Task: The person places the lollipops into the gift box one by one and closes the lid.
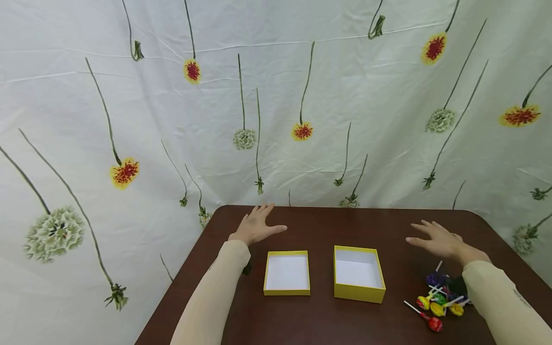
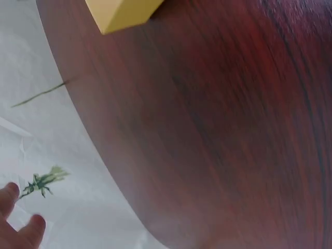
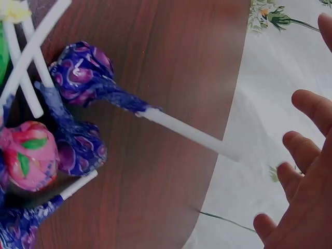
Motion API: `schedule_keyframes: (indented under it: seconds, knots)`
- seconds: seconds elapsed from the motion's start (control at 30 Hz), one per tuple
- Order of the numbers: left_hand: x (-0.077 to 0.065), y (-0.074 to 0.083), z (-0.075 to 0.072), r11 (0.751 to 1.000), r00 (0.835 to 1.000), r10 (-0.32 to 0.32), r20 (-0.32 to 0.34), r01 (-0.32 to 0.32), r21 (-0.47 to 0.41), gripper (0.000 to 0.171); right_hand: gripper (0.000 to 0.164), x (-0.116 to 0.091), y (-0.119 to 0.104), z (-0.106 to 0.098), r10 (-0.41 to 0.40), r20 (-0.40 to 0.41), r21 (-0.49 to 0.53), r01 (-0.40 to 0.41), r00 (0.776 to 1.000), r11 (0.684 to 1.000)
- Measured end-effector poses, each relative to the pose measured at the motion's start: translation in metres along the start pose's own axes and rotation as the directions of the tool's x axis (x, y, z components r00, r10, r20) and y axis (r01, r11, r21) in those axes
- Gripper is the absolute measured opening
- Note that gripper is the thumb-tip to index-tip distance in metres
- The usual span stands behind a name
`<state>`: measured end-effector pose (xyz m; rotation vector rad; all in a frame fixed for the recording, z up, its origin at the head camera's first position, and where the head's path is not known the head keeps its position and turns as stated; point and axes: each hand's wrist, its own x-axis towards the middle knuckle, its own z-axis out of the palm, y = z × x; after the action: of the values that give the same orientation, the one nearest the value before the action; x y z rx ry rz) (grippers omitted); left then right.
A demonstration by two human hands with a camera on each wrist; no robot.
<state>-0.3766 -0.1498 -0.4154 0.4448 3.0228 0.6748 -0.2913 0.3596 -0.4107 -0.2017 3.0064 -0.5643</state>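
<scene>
My left hand [image 1: 257,226] hovers over the far left of the dark wooden table, fingers spread and holding nothing. Nearest to it is a shallow square tray [image 1: 287,272], white inside with yellow sides, perhaps a box lid. To the right of that stands a deeper yellow box [image 1: 359,290], white inside. My right hand [image 1: 444,243] is raised over the right side, fingers spread, touching nothing. Just below it lies a heap of wrapped lollipops [image 1: 437,309] in yellow, green, red and purple. The right wrist view shows a purple lollipop [image 3: 83,72] with its white stick pointing toward the hand.
The brown table [image 1: 319,318] has rounded far corners. Behind it hangs a white cloth [image 1: 276,158] printed with flowers. A corner of a yellow box [image 2: 124,13] enters the top of the left wrist view. Dark wrist devices sit partly hidden at both sleeves.
</scene>
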Motion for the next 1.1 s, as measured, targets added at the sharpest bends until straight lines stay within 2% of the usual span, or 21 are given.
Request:
schedule_keyframes:
  seconds: [0.27,0.43,0.6,0.73,0.93,1.1]
  knots:
    - [-0.003,0.013,0.008,0.988,0.999,0.037,0.038,-0.031,-0.152,0.104,0.073,-0.003,0.004,0.007,-0.043,0.01,-0.005,0.043,0.999,0.999]
    - [-0.002,0.018,0.011,0.982,0.998,0.067,0.02,-0.062,-0.177,0.103,0.064,-0.003,0.0,0.004,-0.091,0.012,0.001,0.091,0.996,0.996]
    - [-0.004,0.023,0.015,0.976,0.994,0.104,0.037,-0.095,-0.198,0.102,0.054,-0.001,-0.005,0.002,-0.116,0.04,0.023,0.115,0.993,0.993]
    - [-0.007,0.027,0.019,0.967,0.989,0.137,0.047,-0.123,-0.221,0.101,0.047,0.0,-0.005,0.005,-0.117,0.088,0.05,0.113,0.989,0.992]
    - [-0.012,0.034,0.02,0.962,0.987,0.155,0.05,-0.14,-0.235,0.098,0.042,-0.004,0.001,0.01,-0.08,0.173,0.145,0.055,0.982,0.988]
    - [-0.014,0.036,0.022,0.961,0.983,0.176,0.056,-0.16,-0.226,0.099,0.037,-0.008,0.01,0.013,-0.135,0.149,0.128,0.116,0.98,0.985]
